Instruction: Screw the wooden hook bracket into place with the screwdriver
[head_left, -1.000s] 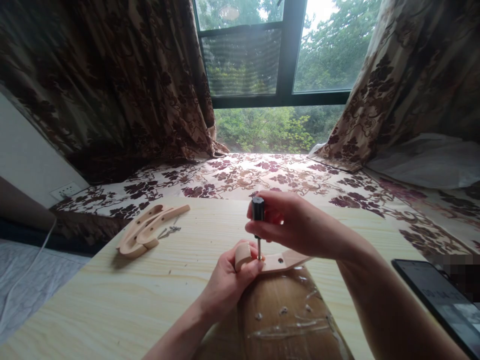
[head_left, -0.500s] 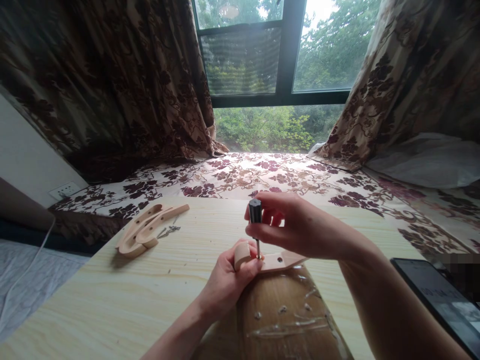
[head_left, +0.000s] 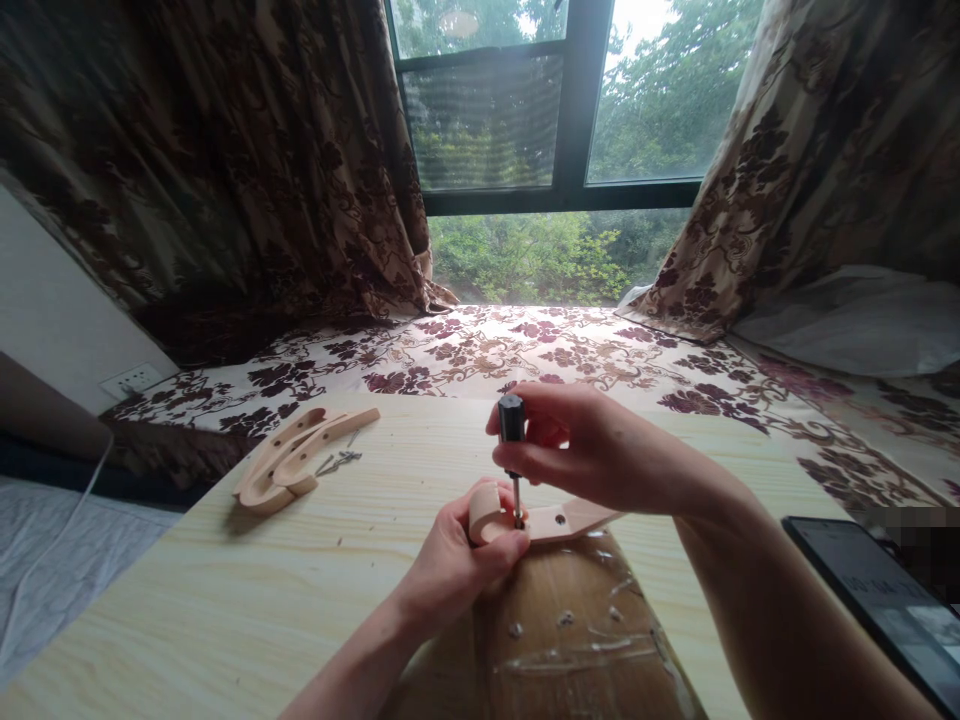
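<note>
My right hand (head_left: 566, 440) pinches the black handle of a screwdriver (head_left: 512, 420), its shaft pointing down. The tip meets a curved wooden hook (head_left: 547, 525) near its curled end; whether a screw is under the tip I cannot make out. My left hand (head_left: 469, 550) grips that curled end, with the thumb beside the tip. The hook lies along the far end of a brown board wrapped in clear tape (head_left: 570, 640). A dark hole shows in the hook's flat part, right of the screwdriver.
On the left of the pale wooden table (head_left: 315, 600) lie more curved wooden hooks (head_left: 292, 460) with several loose screws (head_left: 339, 462) beside them. A phone (head_left: 870, 590) lies at the right. Behind the table is a flowered cloth (head_left: 540, 350) below the window.
The screwdriver's tip sits slightly lower and more upright against the hook. My right fingers have shifted a little on the handle; my left thumb has moved slightly.
</note>
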